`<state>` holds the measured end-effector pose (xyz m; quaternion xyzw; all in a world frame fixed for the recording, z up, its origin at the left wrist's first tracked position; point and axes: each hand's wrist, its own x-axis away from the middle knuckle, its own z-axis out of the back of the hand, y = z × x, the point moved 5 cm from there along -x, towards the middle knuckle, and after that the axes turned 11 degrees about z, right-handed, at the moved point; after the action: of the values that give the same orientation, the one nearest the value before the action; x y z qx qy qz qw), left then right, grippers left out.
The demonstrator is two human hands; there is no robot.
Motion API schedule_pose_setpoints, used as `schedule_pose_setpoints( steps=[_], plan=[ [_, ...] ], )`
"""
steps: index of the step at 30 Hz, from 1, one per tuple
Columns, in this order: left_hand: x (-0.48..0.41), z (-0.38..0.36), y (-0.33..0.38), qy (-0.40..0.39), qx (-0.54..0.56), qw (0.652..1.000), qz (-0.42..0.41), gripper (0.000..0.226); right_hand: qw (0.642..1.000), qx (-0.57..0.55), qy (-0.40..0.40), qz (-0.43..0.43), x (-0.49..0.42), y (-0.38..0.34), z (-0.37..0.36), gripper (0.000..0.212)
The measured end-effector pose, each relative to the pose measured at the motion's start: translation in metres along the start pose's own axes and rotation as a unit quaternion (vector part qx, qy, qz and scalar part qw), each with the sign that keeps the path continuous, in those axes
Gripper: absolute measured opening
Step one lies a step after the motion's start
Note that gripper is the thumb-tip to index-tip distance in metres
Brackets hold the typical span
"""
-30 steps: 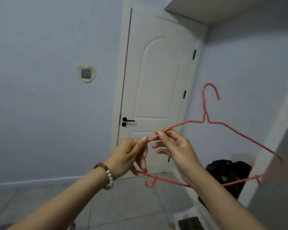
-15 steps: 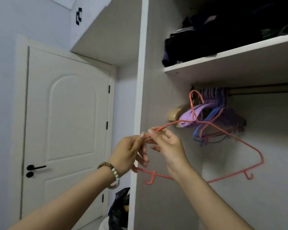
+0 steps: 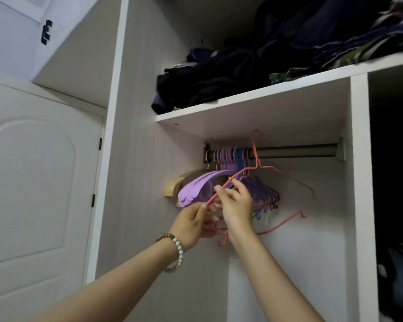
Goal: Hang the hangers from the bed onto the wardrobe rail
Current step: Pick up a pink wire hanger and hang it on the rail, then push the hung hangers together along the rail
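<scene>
1. The orange wire hanger [image 3: 256, 165] is held up inside the wardrobe's hanging bay, just under the shelf; its hook rises past the rail [image 3: 293, 151] left of the rail's middle, just right of the hangers hung there; the wire is blurred, and whether the hook rests on the rail cannot be told.
2. The right hand [image 3: 236, 205] pinches the hanger's left shoulder wire between thumb and forefinger, tips together on the wire; its other fingers curl loosely below.
3. The left hand [image 3: 191, 225] sits just below and left of the right hand, touching it; its thumb and fingers are closed on the hanger's lower left end, where the shoulder wire bends toward the bottom bar; a beaded bracelet [image 3: 177, 248] circles that wrist.
4. The hanger's bottom bar runs from behind the hands out to the right, with a small upturned hook near each end; the right shoulder wire is smeared.
5. At the rail's left end hangs a packed row of purple hangers [image 3: 226, 155], with a few blue hangers [image 3: 239, 156] just right of them; a wooden hanger [image 3: 173, 185] hangs nearest the left wall.
6. The shelf [image 3: 254, 101] above the rail carries a heap of dark clothes [image 3: 219, 75] reaching its front edge; a white panelled door [image 3: 33, 182] stands to the left of the wardrobe.
</scene>
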<state>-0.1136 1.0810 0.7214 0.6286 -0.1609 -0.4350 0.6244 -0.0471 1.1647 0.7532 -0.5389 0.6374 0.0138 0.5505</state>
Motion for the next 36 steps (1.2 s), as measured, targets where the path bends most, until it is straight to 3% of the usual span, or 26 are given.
schedule_pose_setpoints(
  steps=[8,19,23,28,32,36],
  plan=[
    [-0.049,-0.025,0.006,0.028,-0.039,0.997,-0.054,0.028,0.999,0.008,0.003,-0.032,-0.055,0.020,0.016,0.046],
    [-0.072,-0.024,-0.003,0.030,-0.055,0.998,0.017,0.027,0.996,0.018,0.004,-0.088,-0.079,0.050,0.025,0.044],
    [-0.071,-0.015,-0.006,0.030,-0.071,0.996,0.033,0.028,0.994,0.045,0.003,-0.101,-0.074,0.059,0.026,0.052],
    [-0.058,-0.002,-0.008,-0.001,-0.076,0.996,0.047,0.021,0.994,0.076,-0.009,-0.080,-0.054,0.059,0.026,0.060],
    [-0.033,0.021,-0.002,-0.004,-0.090,0.994,0.057,0.026,0.984,0.174,0.006,-0.034,-0.035,0.041,0.017,0.081],
    [0.000,0.069,0.003,0.022,-0.103,0.993,0.051,0.031,0.974,0.224,-0.006,0.031,-0.006,0.012,-0.020,0.077]
  ],
)
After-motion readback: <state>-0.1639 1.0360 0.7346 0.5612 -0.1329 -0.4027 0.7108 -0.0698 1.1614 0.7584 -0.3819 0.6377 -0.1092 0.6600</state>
